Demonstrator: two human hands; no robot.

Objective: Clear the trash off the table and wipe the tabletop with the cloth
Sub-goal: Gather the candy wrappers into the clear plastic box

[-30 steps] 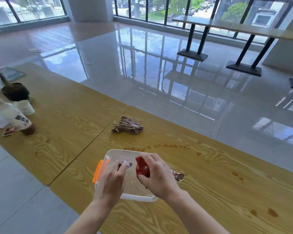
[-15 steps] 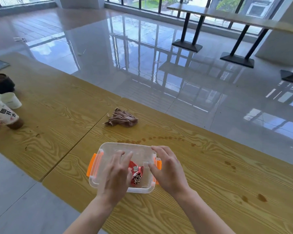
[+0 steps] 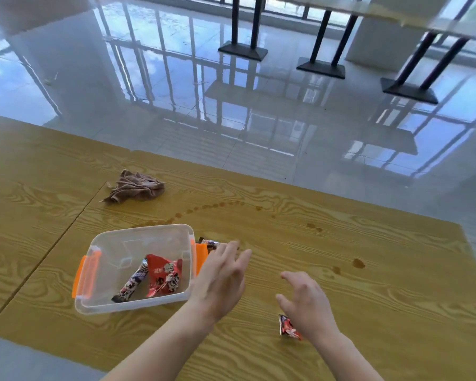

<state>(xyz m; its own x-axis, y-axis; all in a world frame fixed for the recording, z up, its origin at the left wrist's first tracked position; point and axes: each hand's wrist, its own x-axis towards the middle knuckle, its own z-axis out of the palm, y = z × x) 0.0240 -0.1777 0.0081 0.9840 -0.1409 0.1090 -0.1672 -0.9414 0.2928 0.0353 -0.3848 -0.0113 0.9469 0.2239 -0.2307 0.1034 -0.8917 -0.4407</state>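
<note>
Clear plastic bin (image 3: 138, 240) with orange latches (image 3: 86, 273) sat on the wooden table (image 3: 368, 270), lid off. Inside: a red wrapper (image 3: 164, 276) and a long dark printed wrapper (image 3: 131, 283), both lying on the bin floor toward the near wall.

Left hand (image 3: 223, 281) was open, fingers spread, palm down, just right of the bin by the right-side latch; gripping nothing. Whether it touched the bin, cannot tell. Right hand (image 3: 308, 303) was open too, fingers loosely curled, empty, low over the tabletop, well apart from the bin.

Trash outside the bin: small crumpled red wrapper (image 3: 287, 327) on the table right beside the right wrist, and another dark wrapper (image 3: 209, 243) just behind the bin's right latch, partly hidden by the left hand's fingers.

Brown cloth (image 3: 135, 187) lay bunched on the table, beyond the bin to the left, beside the seam between two tabletops, untouched.

Tabletop had a curved trail of brown drip stains (image 3: 204, 209) running from behind the bin to the right, plus separate spots (image 3: 357, 263) further right.

Room: glossy tiled floor (image 3: 176, 92) reflecting window frames; black table bases (image 3: 242, 50) at the far side.

Left hand was motion-blurred. Wrapper print unreadable. Far tabletop cut off at top edge.
</note>
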